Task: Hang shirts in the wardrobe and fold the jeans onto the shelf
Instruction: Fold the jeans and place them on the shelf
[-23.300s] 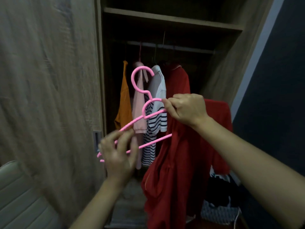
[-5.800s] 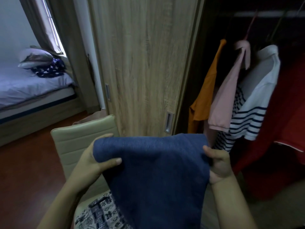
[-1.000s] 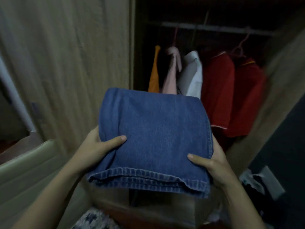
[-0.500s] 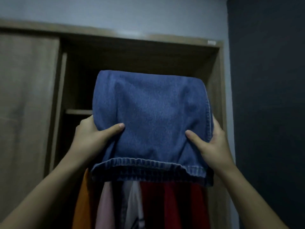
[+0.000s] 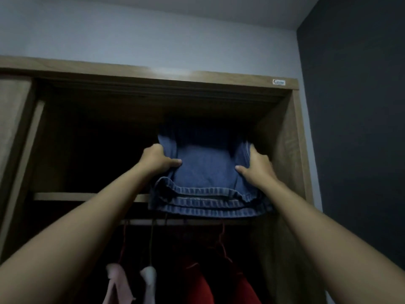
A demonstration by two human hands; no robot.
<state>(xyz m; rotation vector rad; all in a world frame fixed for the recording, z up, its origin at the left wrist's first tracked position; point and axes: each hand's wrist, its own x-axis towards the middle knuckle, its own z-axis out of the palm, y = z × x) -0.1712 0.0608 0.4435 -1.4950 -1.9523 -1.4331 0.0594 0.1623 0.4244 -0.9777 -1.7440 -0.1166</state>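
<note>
Reaching up into the brown wood-grain wardrobe (image 5: 282, 150): the upper wooden shelf (image 5: 83, 196) carries the folded blue denim jeans (image 5: 206, 172) at its right end, near the side wall. Long axis runs front to back, far fold deep in shadow; stacked hemmed edges overhang the shelf lip toward the camera. Left hand (image 5: 156, 160) and right hand (image 5: 256, 166) clamp opposite sides, fingers closed on the denim, thumbs on top, roughly equally near. Next move is likely a push straight inward. Denim is thick, several layers, tidy. Pink, white and red shirts (image 5: 201, 286) hang below.
</note>
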